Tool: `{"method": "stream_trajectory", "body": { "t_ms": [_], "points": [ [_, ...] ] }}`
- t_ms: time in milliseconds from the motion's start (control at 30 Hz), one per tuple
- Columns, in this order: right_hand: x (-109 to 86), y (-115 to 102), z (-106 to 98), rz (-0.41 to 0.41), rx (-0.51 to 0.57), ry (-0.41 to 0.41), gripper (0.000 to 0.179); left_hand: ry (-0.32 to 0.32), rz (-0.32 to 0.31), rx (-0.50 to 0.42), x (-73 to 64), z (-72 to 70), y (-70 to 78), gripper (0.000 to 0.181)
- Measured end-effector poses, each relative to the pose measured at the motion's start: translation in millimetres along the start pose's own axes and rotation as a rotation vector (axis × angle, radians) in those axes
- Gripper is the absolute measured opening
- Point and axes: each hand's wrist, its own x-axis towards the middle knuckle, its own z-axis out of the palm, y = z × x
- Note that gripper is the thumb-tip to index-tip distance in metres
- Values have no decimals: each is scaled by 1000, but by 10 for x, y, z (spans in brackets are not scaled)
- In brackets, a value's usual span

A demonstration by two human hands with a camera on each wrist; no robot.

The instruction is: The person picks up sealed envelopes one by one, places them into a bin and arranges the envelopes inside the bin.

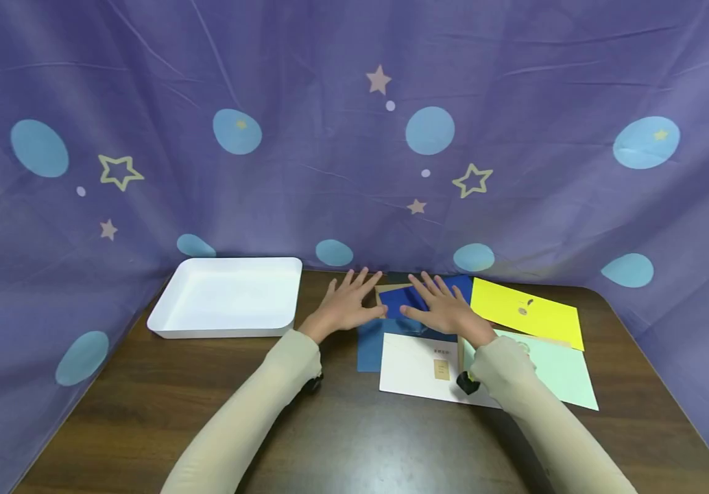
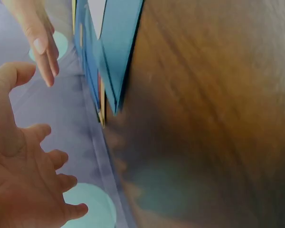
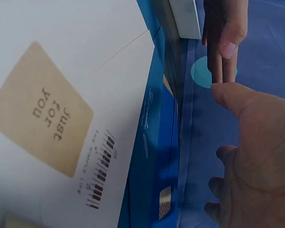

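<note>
Both hands hover over the back of the table with fingers spread, holding nothing. My left hand (image 1: 343, 307) is just left of a pile of envelopes, and my right hand (image 1: 447, 314) is above them. A bright blue envelope (image 1: 399, 300) shows between the hands, over a darker teal-blue envelope (image 1: 368, 351). In front lies a white envelope (image 1: 413, 363); the right wrist view shows its tan "just for you" label (image 3: 45, 109). A yellow envelope (image 1: 509, 307) and a mint green envelope (image 1: 561, 377) lie to the right, the mint one partly hidden by my right forearm.
On the left of the brown wooden table (image 1: 323, 446) stands a shallow white tray (image 1: 225, 302). Behind the table hangs a purple curtain (image 1: 330, 185) with stars and light blue ovals, close to the back edge.
</note>
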Motion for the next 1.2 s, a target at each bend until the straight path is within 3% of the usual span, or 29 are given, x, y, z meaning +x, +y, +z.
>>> {"method": "stream_trajectory", "body": {
  "t_ms": [333,633,800,900,1000,1200],
  "points": [
    [-43,-36,-24,-26,1,18,87,51,-58,51,-128,-315,-91,81],
    [-108,-68,-103,-90,33,84,79,117,-154,-106,-365,-698,-285,78],
    [-143,-65,-183,-127,35,123,78,118,-219,-96,-476,-820,-461,81],
    [-172,-68,-256,-156,44,152,78,82,-282,-93,-533,-847,-554,82],
    [-215,-84,-352,-192,57,189,77,27,-352,-95,-577,-846,-619,65],
    [-316,-138,-544,-259,45,272,66,-34,-439,-158,-592,-774,-679,8]
  ]
}}
